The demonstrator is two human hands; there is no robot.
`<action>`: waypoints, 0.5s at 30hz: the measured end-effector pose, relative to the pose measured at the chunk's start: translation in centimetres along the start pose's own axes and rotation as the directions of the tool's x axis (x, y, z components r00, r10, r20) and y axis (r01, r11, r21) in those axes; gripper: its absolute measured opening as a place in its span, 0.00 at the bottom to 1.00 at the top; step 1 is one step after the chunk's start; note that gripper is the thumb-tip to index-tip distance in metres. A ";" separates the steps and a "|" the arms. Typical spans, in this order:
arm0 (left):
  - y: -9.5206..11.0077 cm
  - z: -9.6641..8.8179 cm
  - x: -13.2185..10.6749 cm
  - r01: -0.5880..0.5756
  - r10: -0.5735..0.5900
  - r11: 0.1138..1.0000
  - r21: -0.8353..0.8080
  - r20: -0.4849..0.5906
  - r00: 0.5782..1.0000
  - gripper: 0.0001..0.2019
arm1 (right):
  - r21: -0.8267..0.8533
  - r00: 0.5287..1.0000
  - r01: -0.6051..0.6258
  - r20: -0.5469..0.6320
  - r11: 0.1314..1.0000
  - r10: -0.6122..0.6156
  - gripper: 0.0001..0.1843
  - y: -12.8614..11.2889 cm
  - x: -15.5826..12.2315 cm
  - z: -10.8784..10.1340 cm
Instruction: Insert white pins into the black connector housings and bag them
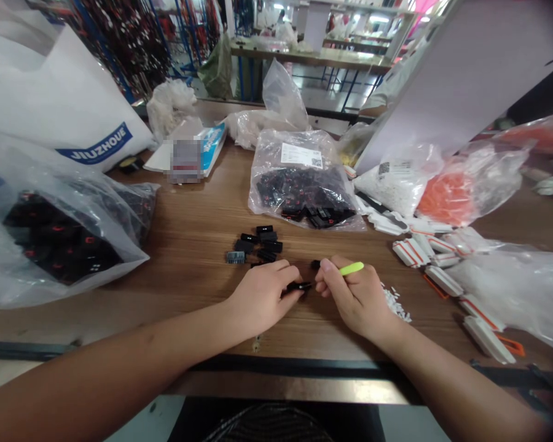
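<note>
My left hand (268, 293) is closed, thumb and fingers pinching a small black plastic connector (299, 286) just above the wooden table. My right hand (350, 298) is closed around a slim tool with a bright yellow-green handle (352, 268); its tip is hidden by the fingers. By the right fingertips is another small black piece (315, 264); I cannot tell whether it is held or lies on the table. Several loose black connectors (268, 237) lie beyond my left hand, with a greyish one (235, 258) at their left. Small white pieces (396, 304) are heaped beside my right wrist.
A clear bag of black connectors (304, 184) lies at the back, and a larger open one (59, 239) at the left. White parts with orange strips (442, 279) line the right side. Bags of white pieces (399, 184) and orange pieces (449, 193) stand behind them.
</note>
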State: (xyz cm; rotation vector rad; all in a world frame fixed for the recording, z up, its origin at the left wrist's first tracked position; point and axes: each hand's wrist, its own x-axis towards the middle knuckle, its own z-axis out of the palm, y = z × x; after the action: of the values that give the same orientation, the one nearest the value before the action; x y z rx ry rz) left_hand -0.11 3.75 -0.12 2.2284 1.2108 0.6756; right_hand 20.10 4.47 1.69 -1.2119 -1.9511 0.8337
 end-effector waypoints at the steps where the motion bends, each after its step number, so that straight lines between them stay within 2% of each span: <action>1: 0.0 0.0 0.0 -0.002 0.002 1.000 0.001 0.003 1.000 0.03 | -0.002 1.000 -0.003 0.005 1.000 0.003 0.20 0.0 0.0 0.0; 4: 0.0 0.0 0.0 -0.002 0.002 1.000 0.006 0.005 1.000 0.03 | 0.012 1.000 0.005 0.009 1.000 -0.005 0.20 0.0 0.0 0.0; 9: 0.0 0.0 -0.1 -0.007 0.007 1.000 -0.001 -0.009 1.000 0.03 | 0.116 0.992 0.002 -0.125 0.993 0.013 0.21 -0.2 -0.1 0.2; 15: 0.0 0.0 0.0 0.003 -0.003 1.000 0.005 -0.005 1.000 0.03 | 0.112 0.995 0.017 -0.103 0.994 -0.006 0.20 0.0 -0.2 0.5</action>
State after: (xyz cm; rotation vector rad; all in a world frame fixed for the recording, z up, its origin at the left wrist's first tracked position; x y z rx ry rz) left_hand -0.14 3.71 -0.10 2.2303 1.2194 0.6785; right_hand 19.78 4.18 1.31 -1.1535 -1.8025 0.8469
